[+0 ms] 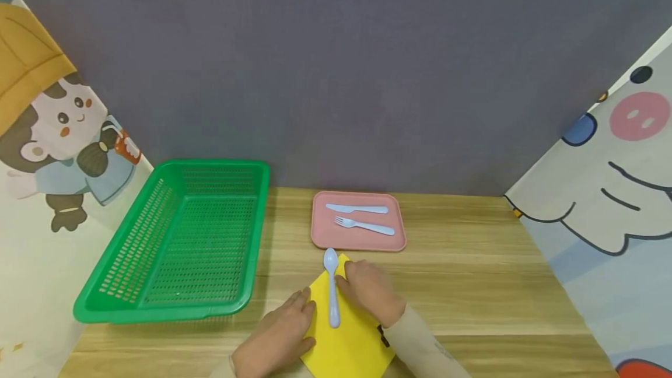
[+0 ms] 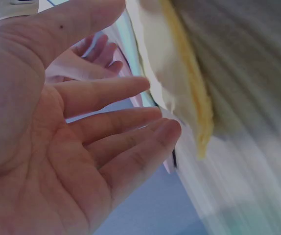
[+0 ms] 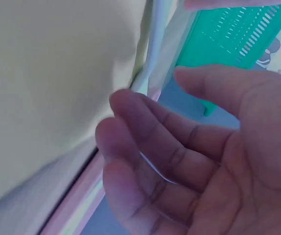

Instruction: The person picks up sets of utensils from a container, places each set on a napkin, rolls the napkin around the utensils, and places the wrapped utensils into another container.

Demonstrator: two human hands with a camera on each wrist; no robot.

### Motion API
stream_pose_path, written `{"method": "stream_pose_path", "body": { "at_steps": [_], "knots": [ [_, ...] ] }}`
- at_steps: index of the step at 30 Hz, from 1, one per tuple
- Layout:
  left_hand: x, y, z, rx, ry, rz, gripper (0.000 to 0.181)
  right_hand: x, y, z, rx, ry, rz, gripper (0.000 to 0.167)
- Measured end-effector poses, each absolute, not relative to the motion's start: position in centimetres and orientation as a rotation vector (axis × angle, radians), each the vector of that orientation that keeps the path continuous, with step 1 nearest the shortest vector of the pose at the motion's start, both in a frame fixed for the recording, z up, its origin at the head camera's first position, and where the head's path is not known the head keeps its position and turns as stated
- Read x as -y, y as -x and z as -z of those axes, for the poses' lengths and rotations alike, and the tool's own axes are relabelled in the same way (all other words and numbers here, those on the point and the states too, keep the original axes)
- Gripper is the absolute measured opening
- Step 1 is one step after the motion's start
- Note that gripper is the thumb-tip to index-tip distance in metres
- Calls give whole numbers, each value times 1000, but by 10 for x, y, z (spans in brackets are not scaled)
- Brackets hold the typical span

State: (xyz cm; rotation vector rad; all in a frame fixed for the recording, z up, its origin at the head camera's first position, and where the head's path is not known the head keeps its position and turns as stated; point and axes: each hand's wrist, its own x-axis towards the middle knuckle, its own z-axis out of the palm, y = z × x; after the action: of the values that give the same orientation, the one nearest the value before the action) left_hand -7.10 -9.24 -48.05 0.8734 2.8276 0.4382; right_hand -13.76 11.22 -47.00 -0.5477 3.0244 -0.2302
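Observation:
A yellow cloth napkin (image 1: 350, 343) lies on the table, turned with one corner pointing away from me. On it rests a light-blue spoon (image 1: 333, 296), bowl end beyond the far-left edge. My left hand (image 1: 280, 328) is at the napkin's left edge; its fingers extend with nothing gripped in the left wrist view. At the upper right edge, my right hand (image 1: 370, 290) touches the napkin near its far corner. The right wrist view shows those fingers loosely bent, the thumb apart from them. Beyond the napkin, a pink tray (image 1: 362, 244) bears a light-blue knife (image 1: 362, 209) and fork (image 1: 367, 227).
To the left stands a green plastic basket (image 1: 251, 249) with perforated walls. A grey partition (image 1: 367, 74) rises behind the wooden table (image 1: 488, 284). Cartoon-printed panels flank both sides.

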Motion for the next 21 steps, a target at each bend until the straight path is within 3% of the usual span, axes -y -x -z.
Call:
{"method": "stream_pose_path", "body": {
  "at_steps": [7, 13, 21],
  "knots": [
    [87, 82, 475, -2936, -889, -473, 62, -132, 148, 469, -3145, 709, 137, 23],
    [82, 101, 474, -3055, -935, -569, 57, -149, 164, 470, -3229, 873, 84, 22],
    [68, 128, 470, -3017, -859, -669, 52, -174, 208, 469, -3270, 1005, 92, 17]
  ]
}}
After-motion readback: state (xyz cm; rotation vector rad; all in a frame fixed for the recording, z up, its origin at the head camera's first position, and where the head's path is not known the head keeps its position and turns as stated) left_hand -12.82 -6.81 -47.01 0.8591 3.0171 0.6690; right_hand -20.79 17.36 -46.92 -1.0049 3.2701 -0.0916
